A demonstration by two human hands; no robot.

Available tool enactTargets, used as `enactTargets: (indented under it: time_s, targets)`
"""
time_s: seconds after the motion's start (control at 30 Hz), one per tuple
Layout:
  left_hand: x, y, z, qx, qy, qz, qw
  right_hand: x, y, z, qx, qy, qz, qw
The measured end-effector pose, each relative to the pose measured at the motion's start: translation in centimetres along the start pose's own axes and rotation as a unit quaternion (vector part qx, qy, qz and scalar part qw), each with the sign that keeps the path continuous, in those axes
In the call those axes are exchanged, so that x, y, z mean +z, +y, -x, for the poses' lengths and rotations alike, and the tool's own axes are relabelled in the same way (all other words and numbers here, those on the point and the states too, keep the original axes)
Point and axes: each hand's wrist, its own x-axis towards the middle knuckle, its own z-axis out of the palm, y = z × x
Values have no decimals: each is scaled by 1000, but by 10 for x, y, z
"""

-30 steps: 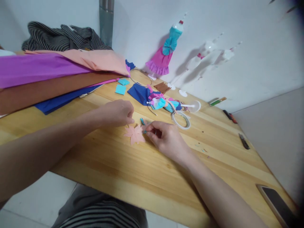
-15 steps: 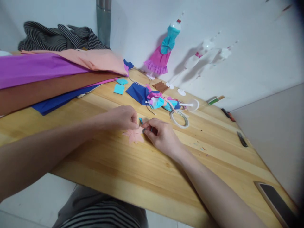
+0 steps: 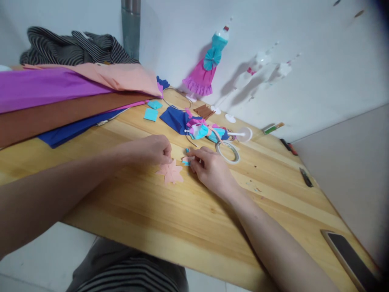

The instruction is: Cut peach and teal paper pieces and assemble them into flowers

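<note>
A pink star-shaped paper piece (image 3: 170,172) lies on the wooden table (image 3: 146,202). My left hand (image 3: 159,150) is closed at its upper edge, thumb and fingers pressed together; whatever they pinch is too small to name. Right of the star, my right hand (image 3: 209,164) has its fingers closed on a small blue and pink piece (image 3: 186,161), whose shape is partly hidden by the fingers. A blue bit (image 3: 187,150) shows at the index fingertip.
Tape roll (image 3: 227,152), a small dressed form (image 3: 205,132) and blue paper (image 3: 174,119) lie behind my hands. Blue squares (image 3: 150,114) are left of them. Coloured paper sheets (image 3: 54,87) fill the back left. A dressed mannequin (image 3: 209,61) stands behind; a phone (image 3: 349,255) lies right.
My right hand has moved slightly right, away from my left hand and the star, with the small blue and pink piece. More of the star shows. My left hand has barely shifted.
</note>
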Motion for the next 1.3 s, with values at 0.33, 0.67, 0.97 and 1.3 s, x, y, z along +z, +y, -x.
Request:
enactTargets:
  time_s: [0.33, 0.67, 0.97, 1.3]
  targets:
    - [-3, -6, -1, 23, 61, -53, 996, 1, -14, 7, -102, -68, -72, 990]
    - [-8, 6, 1, 90, 31, -53, 994, 4, -13, 10, -121, -53, -77, 988]
    - [6, 11, 3, 58, 36, -76, 995, 8, -12, 11, -112, -71, -73, 988]
    - [9, 6, 0, 42, 25, -92, 995, 9, -12, 12, -116, -70, -71, 988]
